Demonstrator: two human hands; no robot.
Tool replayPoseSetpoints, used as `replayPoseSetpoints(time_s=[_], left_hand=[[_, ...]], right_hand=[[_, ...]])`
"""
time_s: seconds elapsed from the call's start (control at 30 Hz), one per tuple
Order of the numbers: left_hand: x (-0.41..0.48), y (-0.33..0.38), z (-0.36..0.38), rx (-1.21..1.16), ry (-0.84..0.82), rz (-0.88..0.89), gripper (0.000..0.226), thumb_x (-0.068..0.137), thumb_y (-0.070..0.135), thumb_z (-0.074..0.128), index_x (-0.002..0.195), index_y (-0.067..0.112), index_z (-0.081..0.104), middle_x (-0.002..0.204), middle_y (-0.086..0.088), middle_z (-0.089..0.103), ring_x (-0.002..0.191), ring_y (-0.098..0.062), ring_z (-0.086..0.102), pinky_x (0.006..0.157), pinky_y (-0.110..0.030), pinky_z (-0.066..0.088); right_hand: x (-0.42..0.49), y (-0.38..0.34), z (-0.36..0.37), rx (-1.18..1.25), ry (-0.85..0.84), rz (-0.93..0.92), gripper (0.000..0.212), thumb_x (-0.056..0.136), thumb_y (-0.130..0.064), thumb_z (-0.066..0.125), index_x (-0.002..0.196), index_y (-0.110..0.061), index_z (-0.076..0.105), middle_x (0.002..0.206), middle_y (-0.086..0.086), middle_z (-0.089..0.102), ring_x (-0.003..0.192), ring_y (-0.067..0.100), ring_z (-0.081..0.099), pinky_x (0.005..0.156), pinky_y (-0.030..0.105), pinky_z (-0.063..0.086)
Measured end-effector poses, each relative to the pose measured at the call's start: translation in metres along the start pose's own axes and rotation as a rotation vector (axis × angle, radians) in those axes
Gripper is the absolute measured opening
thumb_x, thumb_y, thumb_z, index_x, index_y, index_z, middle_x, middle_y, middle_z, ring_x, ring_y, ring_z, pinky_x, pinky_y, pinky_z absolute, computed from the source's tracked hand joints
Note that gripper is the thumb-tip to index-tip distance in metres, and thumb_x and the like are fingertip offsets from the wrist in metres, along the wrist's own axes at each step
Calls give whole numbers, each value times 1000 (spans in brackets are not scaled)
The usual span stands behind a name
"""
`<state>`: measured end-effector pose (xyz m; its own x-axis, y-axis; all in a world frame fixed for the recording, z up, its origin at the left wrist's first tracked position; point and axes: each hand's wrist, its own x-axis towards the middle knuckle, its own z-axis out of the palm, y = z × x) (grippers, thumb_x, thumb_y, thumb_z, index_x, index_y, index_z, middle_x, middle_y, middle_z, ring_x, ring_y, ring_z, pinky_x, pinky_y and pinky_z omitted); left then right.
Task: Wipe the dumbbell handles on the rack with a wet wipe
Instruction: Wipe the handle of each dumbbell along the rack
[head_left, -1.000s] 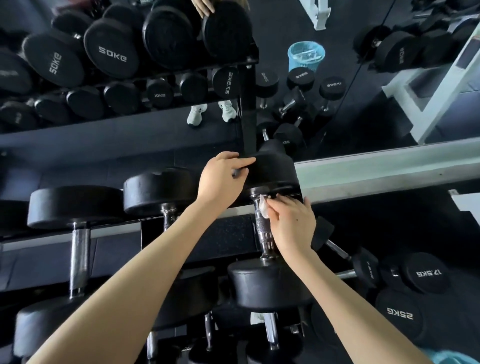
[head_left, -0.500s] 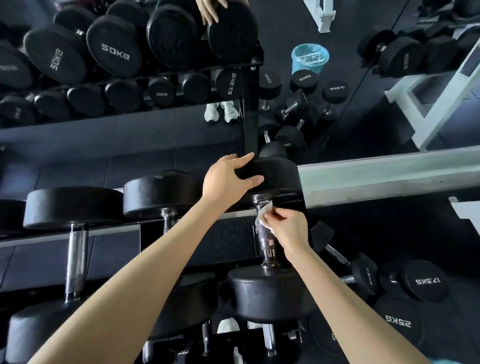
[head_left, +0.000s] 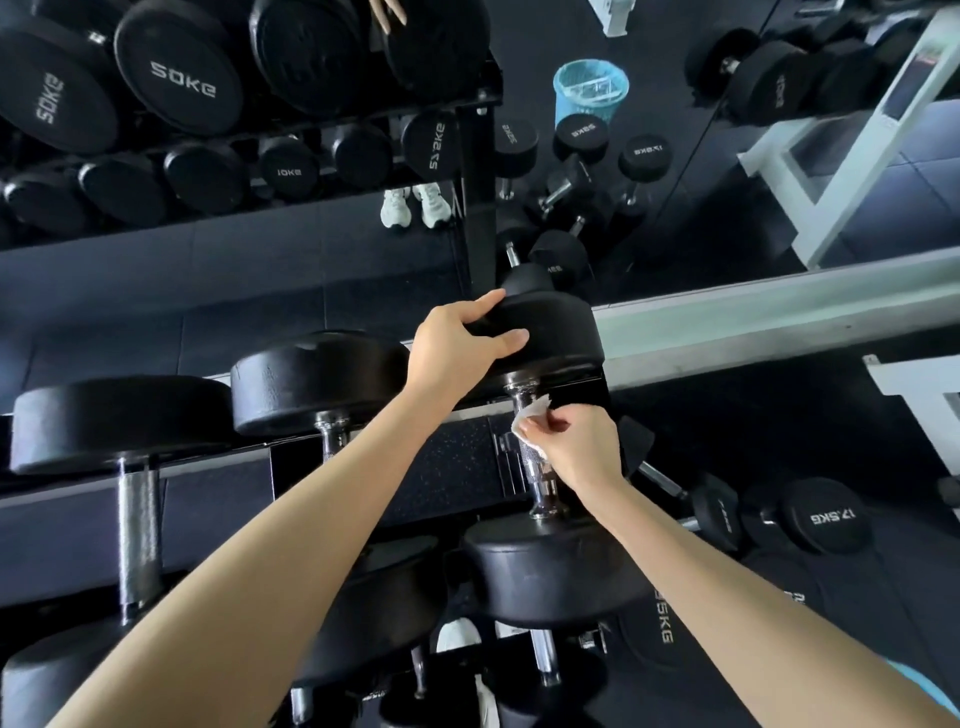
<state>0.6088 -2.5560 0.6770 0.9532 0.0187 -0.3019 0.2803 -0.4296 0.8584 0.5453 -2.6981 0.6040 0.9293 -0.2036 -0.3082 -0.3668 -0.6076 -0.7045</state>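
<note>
Both bare forearms reach forward from the lower edge of the view, the left from the lower left and stretched almost straight, the right from the lower right and shorter in reach. The left hand (head_left: 457, 348) grips the edge of a dumbbell head (head_left: 556, 332), fingers over the top and thumb spread along its near side. The right hand (head_left: 576, 447), below it, has its wrist bent inward and pinches a wipe (head_left: 531, 415) between thumb and curled fingers, against the handle (head_left: 537, 470).
</note>
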Motion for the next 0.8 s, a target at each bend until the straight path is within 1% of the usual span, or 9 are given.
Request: replayPoseSetpoints(time_s=[0.1, 0.2, 0.33, 0.4, 0.47, 0.5, 0.6, 0.7, 0.8], left_hand=[[1, -2, 1, 5, -6, 8, 56, 76, 34, 76, 128, 36, 56, 112, -1, 68, 93, -19, 65, 86, -36, 55], [2, -7, 4, 8, 6, 18, 57, 73, 41, 75, 127, 39, 56, 119, -7, 64, 111, -28, 59, 94, -39, 51], [2, -7, 5, 5, -6, 27, 58, 74, 40, 75, 128, 36, 56, 120, -5, 64, 112, -25, 60, 95, -37, 50], [3, -8, 5, 16, -3, 43, 58, 74, 41, 74, 129, 37, 54, 121, -8, 63, 114, -28, 59, 96, -38, 49], [2, -8, 4, 23, -10, 56, 58, 75, 42, 73, 130, 37, 54, 120, -14, 63, 115, -34, 57, 95, -40, 49], [2, -7, 4, 19, -13, 55, 57, 76, 40, 73, 130, 36, 54, 118, -16, 63, 114, -35, 57, 95, -40, 50], [1, -2, 2, -7, 4, 31, 55, 78, 32, 75, 129, 32, 56, 102, -11, 68, 91, -22, 65, 88, -29, 53], [1, 0, 2, -30, 12, 22, 54, 77, 28, 76, 128, 31, 58, 61, 7, 60, 60, -10, 52, 77, -23, 52], [1, 2, 1, -27, 13, 7, 54, 76, 26, 77, 127, 31, 59, 57, 13, 54, 55, -7, 49, 76, -29, 55]], right_hand=[[-1, -5, 2, -16, 36, 19, 37, 78, -29, 74, 50, -14, 56, 44, -6, 48, 46, 5, 45, 44, 16, 26], [1, -24, 14, -28, 149, 43, 30, 84, -25, 68, 60, -9, 58, 55, -6, 56, 56, 11, 52, 49, 18, 30], [4, -36, 33, -114, 248, 104, 26, 91, -29, 58, 80, -6, 64, 83, -1, 70, 74, 15, 63, 63, 22, 42], [4, -35, 35, -98, 281, 108, 27, 90, -32, 60, 85, -7, 67, 84, 1, 70, 74, 15, 63, 64, 22, 40], [6, -30, 27, 46, 241, 113, 24, 86, -31, 66, 81, -8, 69, 77, 1, 69, 68, 13, 62, 62, 23, 42], [10, -25, 21, 241, 182, 152, 20, 85, -27, 69, 79, -7, 69, 71, 1, 70, 63, 11, 63, 58, 22, 44], [19, -14, 1, 701, -62, 360, 13, 85, -15, 68, 74, -9, 68, 45, -6, 57, 42, 5, 47, 43, 18, 33], [25, -5, 0, 736, -135, 409, 15, 85, -19, 69, 74, -8, 67, 41, -4, 49, 40, 8, 36, 48, 24, 31], [20, -10, 4, 605, -59, 245, 17, 83, -19, 71, 79, -2, 70, 53, 2, 57, 44, 7, 44, 46, 21, 30]])
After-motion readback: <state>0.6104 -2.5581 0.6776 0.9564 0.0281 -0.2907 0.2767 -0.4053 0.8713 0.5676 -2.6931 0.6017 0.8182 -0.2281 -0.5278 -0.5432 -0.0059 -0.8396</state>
